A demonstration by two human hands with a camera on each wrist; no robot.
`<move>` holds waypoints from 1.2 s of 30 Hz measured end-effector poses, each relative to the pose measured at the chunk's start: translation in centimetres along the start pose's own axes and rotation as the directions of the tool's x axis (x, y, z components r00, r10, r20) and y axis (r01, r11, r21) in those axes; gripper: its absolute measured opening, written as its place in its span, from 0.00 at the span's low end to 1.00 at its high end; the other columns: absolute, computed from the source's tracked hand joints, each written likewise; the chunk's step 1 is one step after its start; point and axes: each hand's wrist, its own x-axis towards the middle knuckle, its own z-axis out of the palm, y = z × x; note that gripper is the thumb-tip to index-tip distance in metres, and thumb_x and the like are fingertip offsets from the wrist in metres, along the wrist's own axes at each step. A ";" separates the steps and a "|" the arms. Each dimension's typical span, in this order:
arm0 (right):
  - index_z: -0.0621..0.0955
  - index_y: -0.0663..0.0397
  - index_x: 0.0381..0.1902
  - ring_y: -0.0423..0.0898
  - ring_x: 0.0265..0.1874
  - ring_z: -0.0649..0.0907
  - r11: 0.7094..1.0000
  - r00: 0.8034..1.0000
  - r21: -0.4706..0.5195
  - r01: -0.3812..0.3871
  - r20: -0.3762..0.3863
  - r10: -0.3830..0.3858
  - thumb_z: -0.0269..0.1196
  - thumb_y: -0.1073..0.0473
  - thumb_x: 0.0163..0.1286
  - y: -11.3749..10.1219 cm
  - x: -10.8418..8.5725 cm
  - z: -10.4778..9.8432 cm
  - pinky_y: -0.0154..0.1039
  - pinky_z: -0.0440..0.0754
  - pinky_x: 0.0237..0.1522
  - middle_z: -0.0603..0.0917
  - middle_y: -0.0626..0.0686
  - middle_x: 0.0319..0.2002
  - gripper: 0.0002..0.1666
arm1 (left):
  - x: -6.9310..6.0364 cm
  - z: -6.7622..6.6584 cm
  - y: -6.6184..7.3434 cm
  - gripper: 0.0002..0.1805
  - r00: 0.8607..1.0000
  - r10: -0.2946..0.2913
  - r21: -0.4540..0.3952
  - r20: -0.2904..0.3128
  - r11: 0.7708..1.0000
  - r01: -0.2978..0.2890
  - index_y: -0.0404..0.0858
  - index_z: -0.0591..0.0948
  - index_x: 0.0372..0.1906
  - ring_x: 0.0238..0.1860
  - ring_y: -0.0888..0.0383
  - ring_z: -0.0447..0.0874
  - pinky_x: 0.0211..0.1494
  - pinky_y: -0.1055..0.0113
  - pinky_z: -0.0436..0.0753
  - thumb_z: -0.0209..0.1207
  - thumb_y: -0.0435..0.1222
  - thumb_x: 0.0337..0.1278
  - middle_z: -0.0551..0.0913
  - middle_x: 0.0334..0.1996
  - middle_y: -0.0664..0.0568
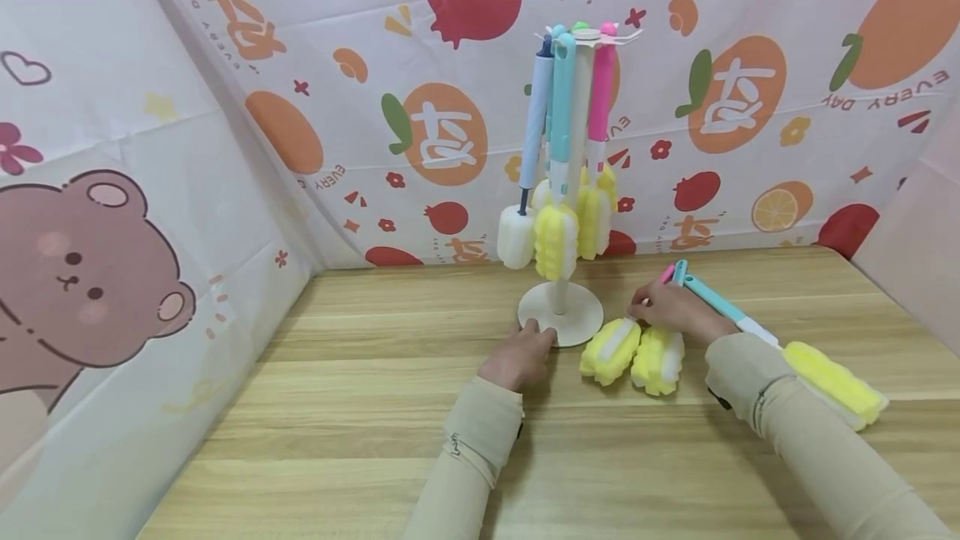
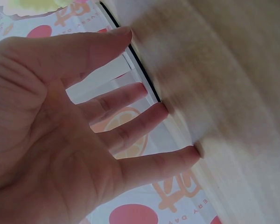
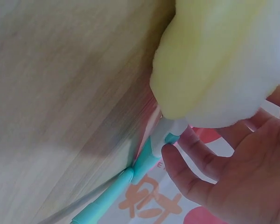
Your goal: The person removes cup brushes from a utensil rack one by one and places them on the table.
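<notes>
"White cloth (image 1: 360, 57) printed with fruit backs everything. What's below it?"

"A wood-grain tabletop (image 1: 360, 448), with a white stand (image 1: 581, 98) on it, hung with several sponge brushes (image 1: 556, 242)."

"And lying loose?"

"A long brush (image 1: 832, 382), turquoise-handled, off to the right. Near the stand's base (image 1: 576, 323) are two shorter ones, the left brush (image 1: 611, 351) and the right brush (image 1: 657, 361), side by side."

"The hands?"

"The left hand (image 1: 519, 354) has its fingers spread and nearly straight, tips at the base's rim, gripping nothing. The right hand (image 1: 678, 311) bends its fingers at the shorter brushes' necks; whether they close on one I can't tell, because a sponge head blocks the wrist view."

"How would you do this well?"

"I'd take one neck between thumb and forefinger, mind the neighbouring handle, and spare the soft head. Light left-hand pressure should steady the base."

"Any writing?"

"EVERY DAY lettering (image 1: 887, 92) on the cloth. Its orange characters (image 1: 243, 15) I can't read surely, the mark on the left sleeve (image 1: 467, 458) is too small, and I make out no brand on the brushes."
</notes>
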 end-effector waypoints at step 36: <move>0.85 0.61 0.47 0.51 0.39 0.80 1.000 1.000 -0.021 0.010 -0.009 -0.011 0.61 0.60 0.75 0.3 -0.4 0.3 0.49 0.79 0.44 0.85 0.59 0.44 0.11 | 0.1 0.1 0.0 0.13 1.000 -0.006 0.009 0.018 1.000 0.006 0.39 0.79 0.52 0.50 0.45 0.71 0.45 0.55 0.80 0.59 0.27 0.65 0.73 0.46 0.45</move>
